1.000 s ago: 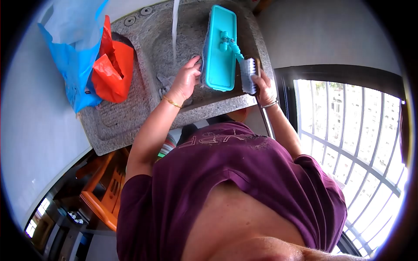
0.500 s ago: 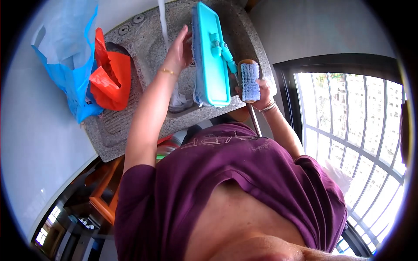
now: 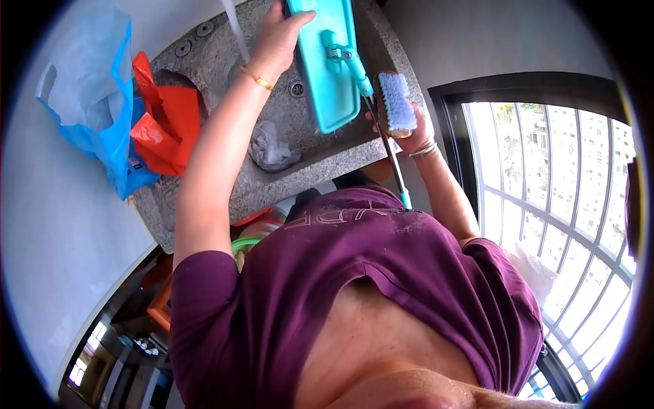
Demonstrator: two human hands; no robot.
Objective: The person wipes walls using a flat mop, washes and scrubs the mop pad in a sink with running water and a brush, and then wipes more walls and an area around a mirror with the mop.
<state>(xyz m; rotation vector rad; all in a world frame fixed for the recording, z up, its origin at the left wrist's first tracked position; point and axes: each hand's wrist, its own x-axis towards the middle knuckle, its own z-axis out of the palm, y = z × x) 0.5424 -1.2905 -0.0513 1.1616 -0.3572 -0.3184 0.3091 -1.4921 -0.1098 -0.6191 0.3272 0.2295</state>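
A turquoise flat mop head (image 3: 320,92) is held tilted over the stone sink (image 3: 320,163). My left hand (image 3: 281,37) is closed on its far left edge, thumb on the plate and fingers hidden beneath. In my right hand (image 3: 417,131) is a scrub brush (image 3: 395,102) with pale blue bristles and a wooden back, bristles turned up. The mop's metal pole (image 3: 392,158) slants down from the hinge, passing close by my right fingers; whether they touch it I cannot tell. Water (image 3: 236,31) streams into the sink left of my left hand.
A crumpled whitish cloth or bag (image 3: 272,146) lies in the basin near the drain (image 3: 296,88). Blue (image 3: 109,136) and red (image 3: 167,129) plastic bags stand on the sink's left side. A barred window (image 3: 552,177) is at the right.
My left hand has gone from beside the mop head to gripping its edge. The mop head has shifted away from me and tilted. The brush has turned slightly in my right hand.
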